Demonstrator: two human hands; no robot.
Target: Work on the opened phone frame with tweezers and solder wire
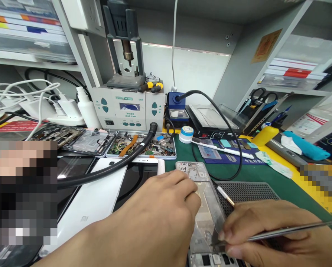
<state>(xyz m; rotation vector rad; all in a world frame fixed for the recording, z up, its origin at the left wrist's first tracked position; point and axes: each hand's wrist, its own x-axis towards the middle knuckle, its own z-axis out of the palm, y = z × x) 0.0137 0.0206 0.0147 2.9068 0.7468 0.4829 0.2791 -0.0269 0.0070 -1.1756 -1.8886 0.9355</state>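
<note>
An opened phone frame (pixel 210 207), grey with its inner side up, lies lengthwise on the green mat in front of me. My left hand (pixel 166 207) rests over its left side with the fingers curled down on it; the fingertips are partly hidden. Between the thumb and fingers of my right hand (pixel 263 230) is a slim metal scraper (pixel 283 230), its flat dark tip against the lower part of the frame. Just beyond that hand, the soldering iron (pixel 226 196) with a white end lies over a dark perforated pad (pixel 249 191).
Behind stands a hot air station (pixel 127 107), its black hose (pixel 104 172) crossing over a white phone (pixel 85 211). A tray of circuit parts (pixel 170 152), a small jar (pixel 186 134) and a white toothbrush (pixel 224 149) lie farther back. Pixelated patches cover the far left and right edge.
</note>
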